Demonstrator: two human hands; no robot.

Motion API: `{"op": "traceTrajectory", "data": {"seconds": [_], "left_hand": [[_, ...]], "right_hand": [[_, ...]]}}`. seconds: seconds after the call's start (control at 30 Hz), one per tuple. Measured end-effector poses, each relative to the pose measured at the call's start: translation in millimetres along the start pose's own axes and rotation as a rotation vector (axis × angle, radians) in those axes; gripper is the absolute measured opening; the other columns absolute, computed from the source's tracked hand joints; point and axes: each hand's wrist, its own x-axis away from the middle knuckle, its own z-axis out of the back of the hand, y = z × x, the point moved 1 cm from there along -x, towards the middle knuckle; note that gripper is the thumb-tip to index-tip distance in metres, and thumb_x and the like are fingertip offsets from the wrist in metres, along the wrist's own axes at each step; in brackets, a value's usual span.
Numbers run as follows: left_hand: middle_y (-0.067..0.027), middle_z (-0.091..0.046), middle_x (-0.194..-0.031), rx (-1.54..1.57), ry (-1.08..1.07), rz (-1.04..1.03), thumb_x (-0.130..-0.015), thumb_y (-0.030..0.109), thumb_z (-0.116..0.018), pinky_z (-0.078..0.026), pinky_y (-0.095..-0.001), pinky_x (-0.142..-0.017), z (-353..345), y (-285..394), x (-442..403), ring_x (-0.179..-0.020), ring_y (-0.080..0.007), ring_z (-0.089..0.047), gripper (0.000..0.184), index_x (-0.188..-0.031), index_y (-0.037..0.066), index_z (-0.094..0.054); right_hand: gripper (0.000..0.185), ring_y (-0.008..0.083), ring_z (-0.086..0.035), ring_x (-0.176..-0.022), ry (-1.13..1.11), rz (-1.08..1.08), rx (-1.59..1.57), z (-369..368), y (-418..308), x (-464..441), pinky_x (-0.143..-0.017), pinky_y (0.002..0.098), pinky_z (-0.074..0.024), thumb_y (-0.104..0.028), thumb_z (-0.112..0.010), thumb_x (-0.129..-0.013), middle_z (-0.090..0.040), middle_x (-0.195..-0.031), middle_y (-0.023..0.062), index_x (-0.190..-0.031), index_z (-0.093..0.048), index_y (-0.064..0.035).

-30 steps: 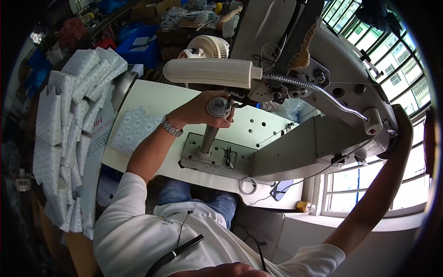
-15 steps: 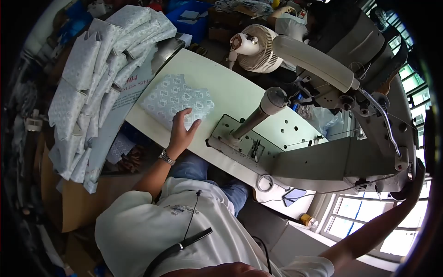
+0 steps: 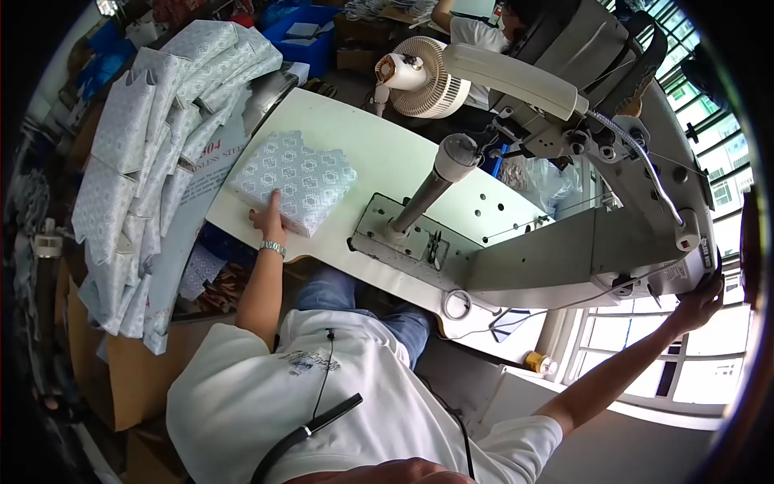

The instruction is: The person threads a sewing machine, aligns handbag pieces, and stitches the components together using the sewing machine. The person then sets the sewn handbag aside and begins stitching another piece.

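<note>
A light-blue patterned fabric stack (image 3: 298, 173) lies on the pale sewing table, its far edge notched. My left hand (image 3: 270, 218), with a metal watch at the wrist, grips the stack's near edge, one digit on top and the others bent at the side. To the right of the stack stands the sewing machine (image 3: 532, 250), with its upright post (image 3: 423, 189) and metal bed plate. My right hand (image 3: 700, 306) reaches to the machine's far right end, beside its dark rim. Its fingers are partly in shadow, and what they touch is unclear.
Several bundles of the same patterned fabric (image 3: 149, 161) are piled on the left. A fan (image 3: 419, 77) and the long machine lamp (image 3: 516, 77) stand beyond the table. A blue bin (image 3: 310, 40) sits behind. Another person (image 3: 480, 32) is at the back.
My left hand has moved from above the stack's right part to its near left edge and closed there. My right hand has come into clearer view at the machine's end.
</note>
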Motion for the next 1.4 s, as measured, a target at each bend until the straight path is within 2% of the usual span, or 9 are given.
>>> {"op": "traceTrajectory", "data": {"seconds": [0.17,0.33,0.43,0.5,0.6,0.83,1.1,1.27,1.4], "left_hand": [[-0.0247,-0.033,-0.157,0.123,-0.121,-0.147,-0.085,0.023,-0.085,-0.050,-0.0500,-0.104,12.6,15.8,9.1,-0.134,-0.0380,-0.050,0.114,-0.165,0.007,-0.005],[-0.0211,-0.038,-0.149,-0.449,-0.221,-1.004,-0.084,0.022,-0.085,-0.042,-0.0538,-0.108,45.7,78.3,70.1,-0.132,-0.0386,-0.045,0.103,-0.165,0.008,-0.022],[-0.0223,-0.046,-0.137,-0.775,-0.147,-1.384,-0.077,0.021,-0.086,-0.042,-0.0536,-0.104,49.7,121.1,130.1,-0.122,-0.0424,-0.047,0.097,-0.160,0.011,-0.037],[-0.0228,-0.048,-0.133,-0.867,-0.099,-1.461,-0.076,0.023,-0.086,-0.042,-0.0544,-0.102,45.7,134.6,159.9,-0.118,-0.0430,-0.049,0.094,-0.158,0.014,-0.042],[-0.0249,-0.048,-0.131,-0.967,-0.103,-1.593,-0.076,0.025,-0.086,-0.042,-0.0537,-0.098,38.8,136.7,184.3,-0.113,-0.0431,-0.050,0.092,-0.158,0.015,-0.044],[-0.0270,-0.047,-0.129,-0.913,-0.161,-1.521,-0.077,0.025,-0.085,-0.042,-0.0539,-0.098,34.9,126.4,215.5,-0.113,-0.0442,-0.049,0.094,-0.159,0.015,-0.042],[-0.0256,-0.047,-0.133,-0.802,-0.328,-1.387,-0.079,0.027,-0.086,-0.040,-0.0550,-0.105,27.0,134.1,238.2,-0.118,-0.0431,-0.048,0.099,-0.161,0.007,-0.034],[-0.0245,-0.042,-0.144,-0.545,-0.436,-1.120,-0.084,0.027,-0.087,-0.039,-0.0531,-0.109,39.5,136.2,213.8,-0.133,-0.0374,-0.043,0.106,-0.164,0.003,-0.020],[-0.0201,-0.047,-0.144,-0.161,-0.679,-0.755,-0.095,0.026,-0.077,-0.042,-0.0417,-0.111,48.9,144.7,189.1,-0.132,-0.0280,-0.051,0.097,-0.165,0.004,-0.014]], "right_hand": [[0.045,0.0288,-0.073,-0.111,-0.050,-0.008,-0.015,4.5,14.3,-4.1,-0.085,0.0408,-0.0685,-0.036,-0.049,-0.112,-0.070,-0.126,0.0184,-0.142,-0.056,-0.0041],[0.036,0.0243,-0.071,-0.107,0.253,-0.004,0.094,31.0,-30.6,74.0,-0.095,0.0377,-0.0602,-0.026,-0.070,-0.102,-0.070,-0.116,0.0145,-0.130,-0.068,-0.0039],[0.026,0.0204,-0.066,-0.081,0.303,0.337,-0.308,9.8,-69.8,195.4,-0.070,0.0322,-0.0554,-0.021,-0.056,-0.109,-0.070,-0.101,0.0140,-0.110,-0.068,0.0017],[0.021,0.0154,-0.062,-0.073,-0.319,0.231,-0.912,-28.4,-110.9,291.7,-0.064,0.0272,-0.0507,-0.010,-0.053,-0.107,-0.069,-0.099,0.0122,-0.114,-0.068,0.0032],[0.023,0.0117,-0.068,-0.079,-1.278,0.007,-0.671,-80.7,-184.2,372.1,-0.066,0.0235,-0.0514,-0.011,-0.062,-0.104,-0.071,-0.097,0.0066,-0.122,-0.071,0.0011],[0.039,0.0107,-0.062,-0.092,-1.698,-0.266,-0.831,-164.0,-178.4,508.7,-0.081,0.0269,-0.0510,-0.030,-0.062,-0.107,-0.071,-0.115,0.0035,-0.133,-0.066,-0.0010],[0.069,0.0251,-0.046,-0.142,-1.836,-0.573,-0.946,-186.6,-200.0,545.3,-0.117,0.0358,-0.0374,-0.051,-0.047,-0.111,-0.054,-0.149,0.0152,-0.151,-0.046,0.0042],[0.061,0.0238,-0.057,-0.122,-1.605,-0.632,-0.854,-194.3,-198.6,529.3,-0.105,0.0342,-0.0452,-0.047,-0.056,-0.108,-0.059,-0.135,0.0180,-0.138,-0.056,0.0064],[0.041,0.0118,-0.051,-0.080,-1.539,-0.485,-0.776,-181.1,-218.0,477.4,-0.074,0.0294,-0.0467,-0.040,-0.065,-0.106,-0.056,-0.086,0.0014,-0.107,-0.060,0.0006]]}}
